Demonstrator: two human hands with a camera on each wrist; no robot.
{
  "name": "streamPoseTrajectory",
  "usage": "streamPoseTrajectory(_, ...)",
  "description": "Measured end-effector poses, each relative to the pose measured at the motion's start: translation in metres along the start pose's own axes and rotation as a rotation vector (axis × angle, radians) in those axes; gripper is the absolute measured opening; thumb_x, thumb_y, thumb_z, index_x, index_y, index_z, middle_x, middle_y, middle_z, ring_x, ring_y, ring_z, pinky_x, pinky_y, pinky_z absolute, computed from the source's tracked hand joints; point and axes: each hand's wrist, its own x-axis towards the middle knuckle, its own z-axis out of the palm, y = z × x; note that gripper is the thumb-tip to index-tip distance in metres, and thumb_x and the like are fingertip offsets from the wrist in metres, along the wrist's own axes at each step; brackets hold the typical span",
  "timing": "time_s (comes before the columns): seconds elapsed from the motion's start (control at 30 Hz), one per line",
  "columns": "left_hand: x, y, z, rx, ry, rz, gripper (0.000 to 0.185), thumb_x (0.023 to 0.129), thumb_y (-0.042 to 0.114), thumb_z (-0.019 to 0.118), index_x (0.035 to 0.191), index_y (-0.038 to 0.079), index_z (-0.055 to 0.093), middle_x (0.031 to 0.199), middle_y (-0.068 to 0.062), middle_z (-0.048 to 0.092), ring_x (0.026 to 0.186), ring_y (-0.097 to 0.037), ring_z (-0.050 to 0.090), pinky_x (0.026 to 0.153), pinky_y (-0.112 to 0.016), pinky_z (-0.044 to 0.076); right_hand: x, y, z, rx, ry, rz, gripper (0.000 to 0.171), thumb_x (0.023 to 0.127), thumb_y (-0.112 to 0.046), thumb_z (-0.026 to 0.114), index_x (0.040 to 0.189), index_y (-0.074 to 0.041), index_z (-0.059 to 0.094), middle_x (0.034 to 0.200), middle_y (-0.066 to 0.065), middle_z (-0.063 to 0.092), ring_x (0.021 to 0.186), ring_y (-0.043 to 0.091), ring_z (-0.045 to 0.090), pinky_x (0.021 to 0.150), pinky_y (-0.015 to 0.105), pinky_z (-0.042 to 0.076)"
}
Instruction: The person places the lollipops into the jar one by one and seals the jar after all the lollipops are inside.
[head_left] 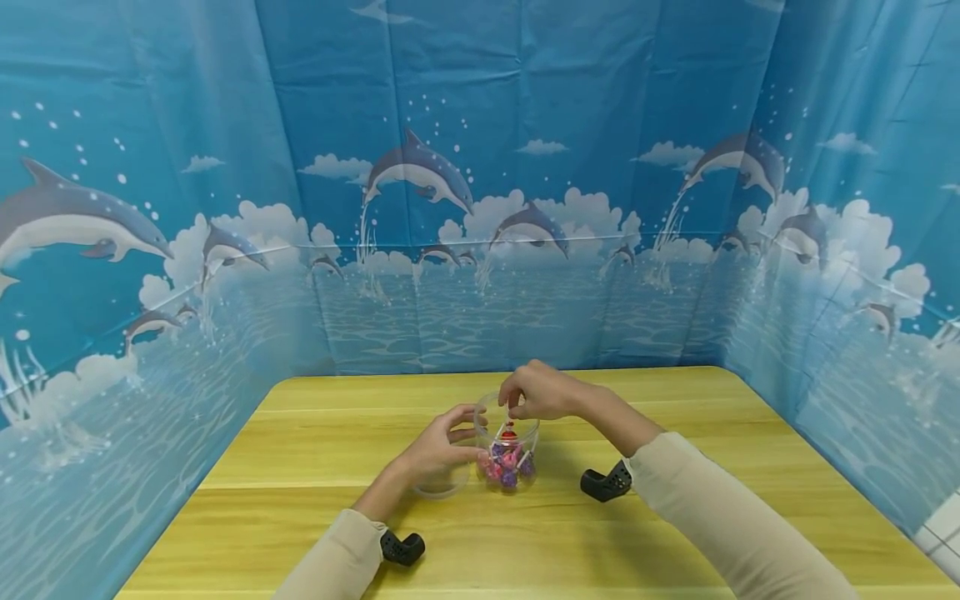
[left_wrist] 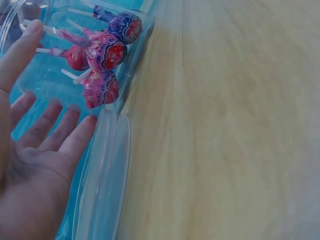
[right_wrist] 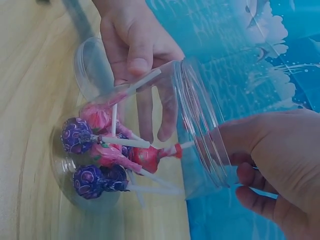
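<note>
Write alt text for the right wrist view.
Right hand at the mouth of a clear jar, apparently holding a red lollipop by its stick. Other wrapped lollipops lie inside; left hand at the jar's side, near a clear lid.

"Where's the right hand (right_wrist: 280,165)?"
"At the mouth of the clear jar (right_wrist: 195,107), some of its fingers seen through the threaded rim. The stick of a red lollipop (right_wrist: 146,159) runs up to them."
"What else is in there?"
"Purple lollipops (right_wrist: 76,135) and pink lollipops (right_wrist: 95,116), their sticks at odd angles."
"And the left hand (right_wrist: 135,40)?"
"Beside the jar, some fingers visible through its wall. A clear round lid (right_wrist: 91,66) sits on the bench (right_wrist: 30,150) nearby."
</note>
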Motion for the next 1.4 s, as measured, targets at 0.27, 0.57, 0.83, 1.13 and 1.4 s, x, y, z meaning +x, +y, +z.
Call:
streamPoseTrajectory(0.27, -0.001, 0.000, 0.000, 0.000, 0.008, -0.013, 0.066, 0.098, 0.016, 0.076, 0.156, 0.014, 0.044, 0.152, -0.022, 0.044, 0.140, -0.036, 0.046, 0.108, -0.044, 0.049, -0.006, 0.001, -0.003, 0.043, 0.050, -0.016, 0.021, 0.095, -0.006, 0.075, 0.116, -0.003, 0.077, 0.095, 0.000, 0.074, 0.080, 0.011, 0.066, 0.070, 0.029, 0.057)
streamPoseTrajectory(0.57, -0.001, 0.000, 0.002, 0.008, 0.026, -0.021, 0.064, 0.098, 0.015, 0.075, 0.155, 0.015, 0.046, 0.150, -0.020, 0.046, 0.140, -0.036, 0.046, 0.109, -0.046, 0.047, -0.014, 0.002, -0.007, 0.080, 0.081, -0.006, 0.019, 0.096, -0.008, 0.074, 0.114, -0.005, 0.077, 0.093, -0.006, 0.072, 0.078, 0.006, 0.064, 0.068, 0.028, 0.056)
streamPoseTrajectory(0.83, -0.001, -0.001, 0.002, 0.007, 0.020, -0.006, 0.066, 0.098, 0.017, 0.076, 0.155, 0.011, 0.044, 0.149, -0.020, 0.047, 0.140, -0.038, 0.045, 0.108, -0.045, 0.048, -0.029, 0.004, -0.014, 0.098, 0.114, -0.024, 0.015, 0.098, -0.009, 0.072, 0.111, -0.005, 0.077, 0.092, -0.006, 0.073, 0.080, 0.008, 0.066, 0.070, 0.029, 0.057)
streamPoseTrajectory(1.13, -0.001, -0.001, 0.002, 0.023, 0.026, -0.013, 0.064, 0.098, 0.013, 0.075, 0.155, 0.016, 0.046, 0.148, -0.010, 0.050, 0.140, -0.036, 0.046, 0.109, -0.044, 0.047, -0.048, 0.010, -0.023, 0.083, 0.149, 0.014, 0.013, 0.097, -0.009, 0.073, 0.109, -0.007, 0.078, 0.092, -0.007, 0.073, 0.080, 0.008, 0.066, 0.071, 0.029, 0.057)
streamPoseTrajectory(1.4, 0.001, -0.003, 0.001, -0.008, 0.005, 0.014, 0.066, 0.097, 0.011, 0.075, 0.155, 0.007, 0.043, 0.151, -0.029, 0.041, 0.140, -0.040, 0.046, 0.105, -0.042, 0.051, -0.066, 0.019, -0.028, 0.103, 0.158, 0.029, 0.011, 0.098, -0.008, 0.072, 0.107, -0.007, 0.077, 0.090, -0.009, 0.072, 0.079, 0.008, 0.066, 0.069, 0.029, 0.057)
